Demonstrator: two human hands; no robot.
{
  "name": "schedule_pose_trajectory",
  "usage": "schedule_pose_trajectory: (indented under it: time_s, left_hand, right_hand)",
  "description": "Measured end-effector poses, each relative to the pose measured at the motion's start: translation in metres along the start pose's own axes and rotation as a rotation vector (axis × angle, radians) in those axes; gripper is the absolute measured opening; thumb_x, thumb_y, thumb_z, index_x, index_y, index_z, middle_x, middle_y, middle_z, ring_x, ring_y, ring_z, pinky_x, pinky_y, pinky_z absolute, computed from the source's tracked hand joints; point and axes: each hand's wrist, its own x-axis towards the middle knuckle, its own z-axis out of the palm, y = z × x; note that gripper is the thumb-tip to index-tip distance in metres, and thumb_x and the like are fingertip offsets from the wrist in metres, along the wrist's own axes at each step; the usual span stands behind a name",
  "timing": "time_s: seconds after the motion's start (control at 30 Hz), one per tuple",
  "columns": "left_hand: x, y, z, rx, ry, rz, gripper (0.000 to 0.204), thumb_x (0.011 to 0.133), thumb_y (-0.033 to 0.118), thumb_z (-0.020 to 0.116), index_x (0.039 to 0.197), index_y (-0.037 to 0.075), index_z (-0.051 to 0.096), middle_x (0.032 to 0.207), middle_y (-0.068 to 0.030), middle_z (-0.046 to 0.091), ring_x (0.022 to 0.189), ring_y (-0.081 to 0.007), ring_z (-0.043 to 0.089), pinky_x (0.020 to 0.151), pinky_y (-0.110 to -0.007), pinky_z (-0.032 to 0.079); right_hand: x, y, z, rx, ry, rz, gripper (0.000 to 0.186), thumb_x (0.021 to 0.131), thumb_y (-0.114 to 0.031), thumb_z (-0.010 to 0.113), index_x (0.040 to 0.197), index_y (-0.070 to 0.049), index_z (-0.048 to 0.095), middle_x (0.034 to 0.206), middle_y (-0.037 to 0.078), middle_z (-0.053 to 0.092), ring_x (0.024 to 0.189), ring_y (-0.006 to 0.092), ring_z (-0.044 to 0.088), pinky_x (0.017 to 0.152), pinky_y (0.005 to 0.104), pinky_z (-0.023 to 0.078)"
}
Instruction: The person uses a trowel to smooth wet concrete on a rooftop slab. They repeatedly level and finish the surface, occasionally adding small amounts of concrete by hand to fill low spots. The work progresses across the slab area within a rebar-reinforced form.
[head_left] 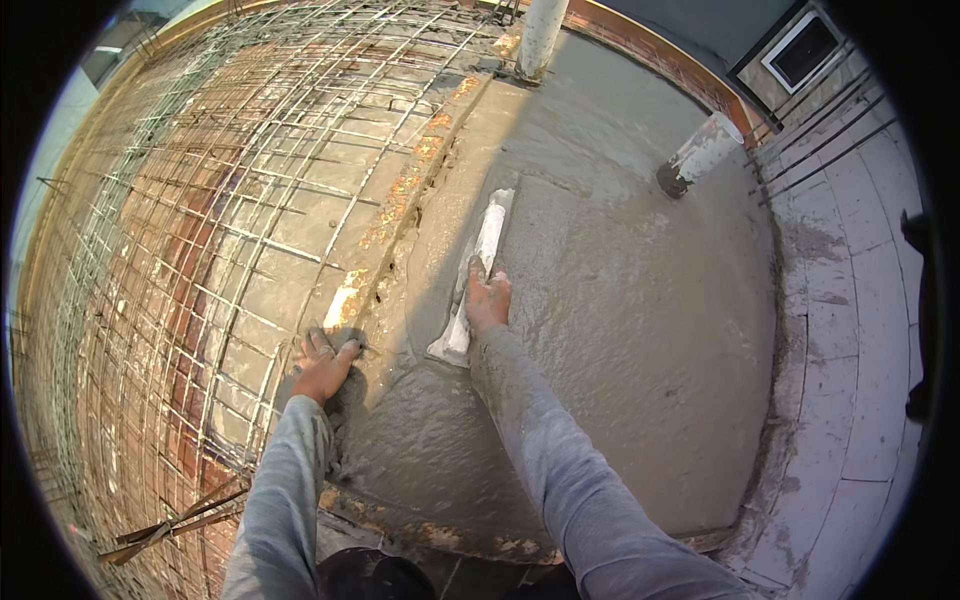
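My right hand (488, 298) is closed around a long flat trowel (490, 225), whose blade lies on the wet grey concrete (630, 370) along the border between sunlight and shade. My left hand (322, 368) is at the lower end of a rust-flecked edge board (395, 220), to the left of the trowel, its fingers apart and resting on or against the board's grey-smeared surface. Both hands and the grey sleeves are spattered with grey material.
A rebar grid (240, 180) covers the left side, with loose bars (175, 525) at lower left. A white pipe (540, 35) stands upright at the back and a shorter one (700, 150) on the right. A light block wall (840, 340) with protruding rods borders the right.
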Motion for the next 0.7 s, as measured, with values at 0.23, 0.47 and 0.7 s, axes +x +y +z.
schedule_pose_trajectory:
  time_s: [0.23, 0.47, 0.7]
  left_hand:
    - [0.006, -0.012, 0.001, 0.052, -0.021, 0.085, 0.098, 0.088, 0.070, 0.033, 0.150, -0.002, 0.012, 0.156, -0.0279, 0.007, 0.145, -0.0429, -0.001, 0.117, -0.045, 0.008]
    - [0.021, -0.023, 0.010, 0.097, 0.054, 0.206, 0.083, 0.092, 0.068, 0.027, 0.147, 0.005, 0.033, 0.158, -0.0223, 0.005, 0.144, -0.0458, 0.007, 0.113, -0.062, 0.012]
    - [0.056, -0.041, 0.023, 0.104, -0.006, 0.229, 0.082, 0.092, 0.068, 0.026, 0.145, 0.006, 0.036, 0.157, -0.0190, 0.016, 0.145, -0.0424, 0.009, 0.112, -0.064, 0.009]
  right_hand:
    - [-0.093, -0.002, 0.007, -0.351, -0.177, -0.175, 0.053, 0.088, -0.022, 0.058, 0.128, 0.012, 0.045, 0.111, 0.032, 0.060, 0.108, 0.0418, 0.059, 0.090, 0.0422, 0.048]
    - [-0.110, 0.009, -0.079, -0.481, -0.219, -0.242, 0.057, 0.090, -0.019, 0.056, 0.136, 0.011, 0.039, 0.119, 0.029, 0.058, 0.110, 0.0395, 0.058, 0.094, 0.0411, 0.046]
    - [-0.174, 0.015, -0.103, -0.648, -0.646, -0.133, 0.063, 0.092, -0.025, 0.055, 0.140, 0.011, 0.034, 0.126, 0.032, 0.053, 0.118, 0.0406, 0.053, 0.099, 0.0414, 0.043]
